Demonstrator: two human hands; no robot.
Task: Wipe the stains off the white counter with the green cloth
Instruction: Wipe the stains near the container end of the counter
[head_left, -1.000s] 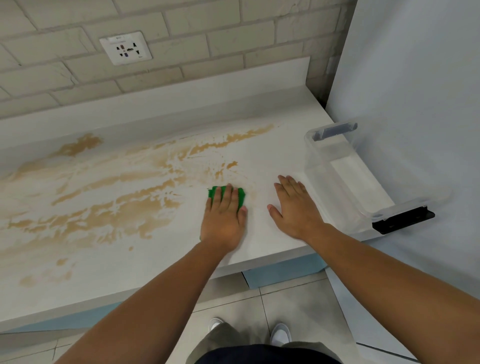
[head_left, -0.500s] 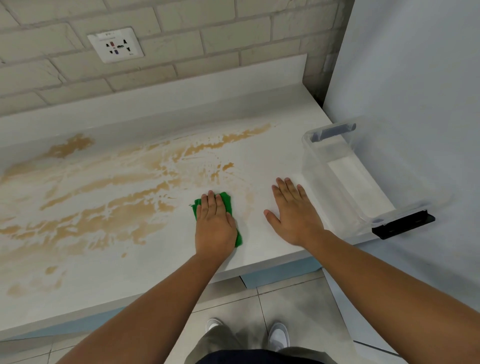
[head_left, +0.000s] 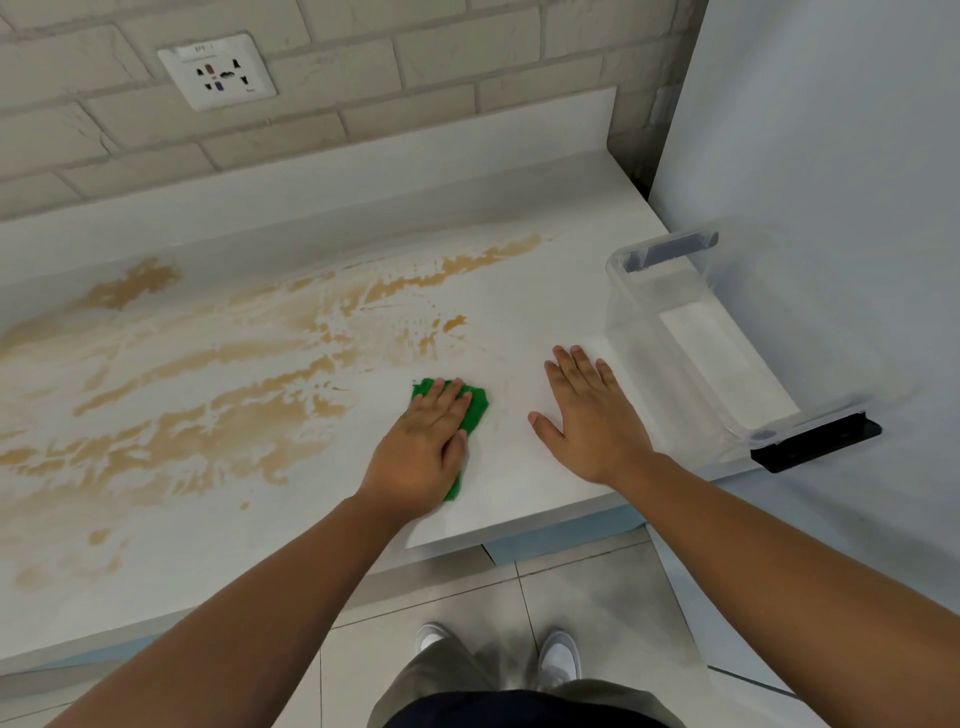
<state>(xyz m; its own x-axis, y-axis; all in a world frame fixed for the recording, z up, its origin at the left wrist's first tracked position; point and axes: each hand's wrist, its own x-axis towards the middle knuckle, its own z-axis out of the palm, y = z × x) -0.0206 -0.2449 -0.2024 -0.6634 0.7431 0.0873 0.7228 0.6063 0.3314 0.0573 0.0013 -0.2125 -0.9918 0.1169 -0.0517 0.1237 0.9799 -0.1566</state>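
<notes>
I'm wiping; most is remaining.
I'm pressing the green cloth (head_left: 475, 410) under my flat left hand (head_left: 426, 441) and bracing my open, empty right hand (head_left: 592, 415) on the counter (head_left: 524, 499). Stains (head_left: 208, 431) are covering everything leftward, perhaps faintly nearer too.

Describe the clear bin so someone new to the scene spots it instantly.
Follow the white counter to its right end, where it meets the tall pale panel. The clear bin sits there, just right of the flat right hand. It is the only see-through thing on the counter, with a black latch at its near end.
</notes>
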